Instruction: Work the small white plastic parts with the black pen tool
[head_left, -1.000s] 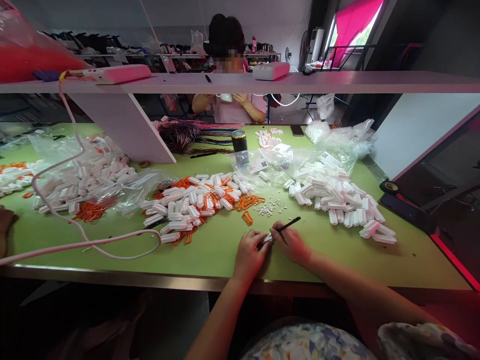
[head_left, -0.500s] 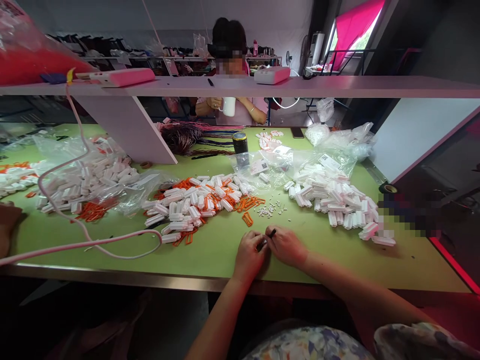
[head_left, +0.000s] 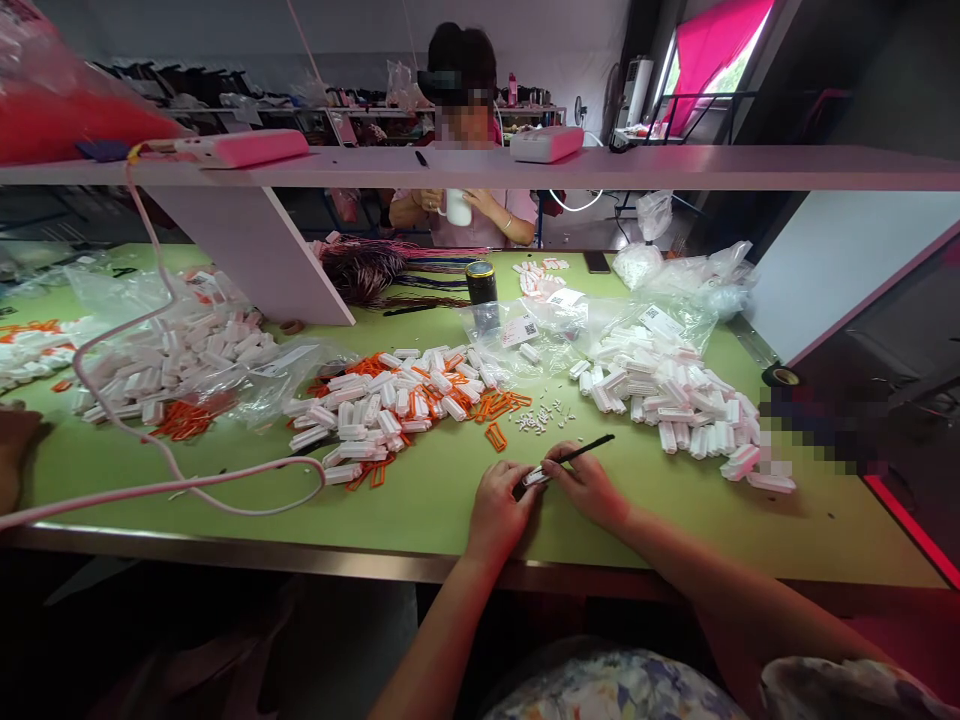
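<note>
My left hand [head_left: 501,510] is closed around a small white plastic piece [head_left: 535,476] near the table's front. Between the fingers of my right hand [head_left: 589,487] is a thin black stick-like tool [head_left: 589,447], slanting up to the right; its other end is hidden by the fingers beside the white piece. Just beyond my hands lie tiny white parts [head_left: 536,417] and a single orange frame [head_left: 495,436]. A heap of white plastic pieces mixed with orange frames [head_left: 382,410] spreads to the left. On the right is another heap of white pieces [head_left: 675,395].
A shelf [head_left: 420,170] spans the table, with its upright panel [head_left: 262,250] at left. A pink-white cable [head_left: 225,497] loops over the left side. A dark can [head_left: 481,283] and plastic bags [head_left: 517,340] stand behind the heaps. Opposite, a person holds a white mug [head_left: 458,207].
The black tool in my right hand has swung from short and steep to lying out toward the right. The white piece in my left hand now shows more. The person opposite tilts the mug.
</note>
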